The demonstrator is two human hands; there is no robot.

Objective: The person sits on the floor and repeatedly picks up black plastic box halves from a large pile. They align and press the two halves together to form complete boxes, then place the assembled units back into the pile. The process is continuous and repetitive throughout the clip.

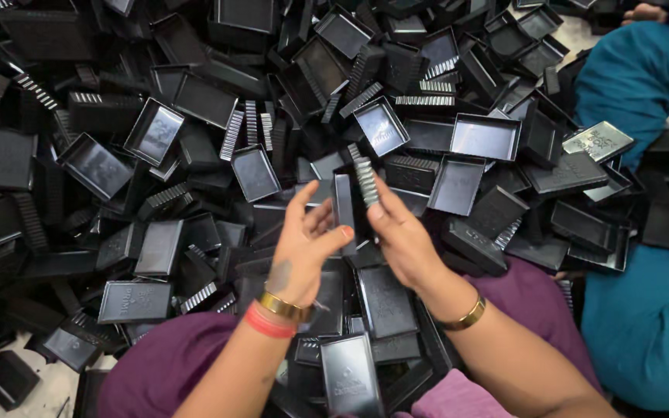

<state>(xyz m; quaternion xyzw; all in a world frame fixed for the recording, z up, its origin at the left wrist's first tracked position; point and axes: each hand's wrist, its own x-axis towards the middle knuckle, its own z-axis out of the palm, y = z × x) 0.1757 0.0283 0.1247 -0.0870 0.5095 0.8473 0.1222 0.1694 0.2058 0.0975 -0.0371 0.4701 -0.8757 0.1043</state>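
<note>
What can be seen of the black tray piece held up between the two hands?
The black tray piece looks like moulded plastic, shallow and rectangular, with pale ribbing along one edge. It stands on edge above the heap of similar trays. The right hand pinches its ribbed side; the left hand touches it with the thumb, fingers spread.

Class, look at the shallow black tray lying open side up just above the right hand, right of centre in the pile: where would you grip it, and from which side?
Grip the tray by its near raised rim, coming from above and from the right hand side. It lies open side up on top of the pile, so its thin upright wall is exposed for a pinch.
</note>
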